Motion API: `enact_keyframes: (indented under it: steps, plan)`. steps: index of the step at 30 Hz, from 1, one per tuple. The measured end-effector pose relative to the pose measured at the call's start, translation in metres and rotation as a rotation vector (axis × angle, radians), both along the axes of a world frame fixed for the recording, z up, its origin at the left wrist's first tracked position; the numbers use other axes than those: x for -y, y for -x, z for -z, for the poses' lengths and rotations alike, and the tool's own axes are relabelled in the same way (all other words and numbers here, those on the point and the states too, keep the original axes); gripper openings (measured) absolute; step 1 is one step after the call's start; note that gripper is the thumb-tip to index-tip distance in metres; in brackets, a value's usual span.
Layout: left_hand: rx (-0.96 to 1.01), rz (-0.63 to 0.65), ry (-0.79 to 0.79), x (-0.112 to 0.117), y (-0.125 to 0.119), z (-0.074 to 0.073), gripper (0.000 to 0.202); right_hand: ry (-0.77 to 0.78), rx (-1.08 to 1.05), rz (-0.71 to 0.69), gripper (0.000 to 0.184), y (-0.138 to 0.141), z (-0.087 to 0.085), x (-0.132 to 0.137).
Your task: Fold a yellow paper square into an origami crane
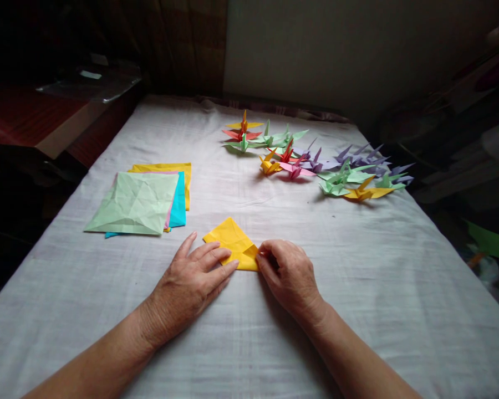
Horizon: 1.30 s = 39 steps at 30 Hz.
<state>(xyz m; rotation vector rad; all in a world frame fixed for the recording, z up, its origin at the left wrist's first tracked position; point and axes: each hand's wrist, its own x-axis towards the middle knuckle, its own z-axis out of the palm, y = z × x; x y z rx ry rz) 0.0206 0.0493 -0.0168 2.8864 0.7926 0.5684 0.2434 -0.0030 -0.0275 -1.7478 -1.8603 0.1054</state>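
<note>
A folded piece of yellow origami paper [235, 239] lies on the cloth-covered table in front of me, with creases across it and one flap slightly raised on its right side. My left hand [197, 269] rests flat over its lower left part, fingers spread and holding nothing. At the paper's right corner, my right hand [289, 271] has thumb and forefinger pinched together on the edge. The pinched corner itself is hidden behind the fingertips.
Left of the paper lies a stack of creased sheets [135, 202] in green, pink, blue and yellow. Many folded paper cranes [295, 169] stand at the back right. The table's cloth [233, 343] is slightly wrinkled. A reddish wooden surface [29, 119] borders the far left.
</note>
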Motion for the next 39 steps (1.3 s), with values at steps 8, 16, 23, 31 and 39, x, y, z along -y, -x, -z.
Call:
enact_keyframes:
  steps: [8,16,23,31,39]
  plan:
    - [-0.006,0.003,-0.004,0.000,-0.001,-0.002,0.027,0.021,0.043,-0.023,0.011,0.001,-0.002,-0.001]
    - [-0.001,-0.012,-0.001,0.000,-0.003,-0.005,0.025,0.042,0.066,-0.013,0.011,0.001,0.000,-0.001]
    - [-0.025,-0.004,-0.037,0.002,-0.004,-0.008,0.026,0.064,0.111,0.063,0.019,0.012,-0.006,0.001]
    - [-0.033,-0.017,0.003,0.005,-0.002,-0.009,0.025,0.133,0.060,0.087,0.021,0.005,-0.004,0.007]
    - [-0.051,-0.013,0.032,0.005,0.001,-0.008,0.027,0.229,0.059,0.168,0.025,-0.025,0.006,0.019]
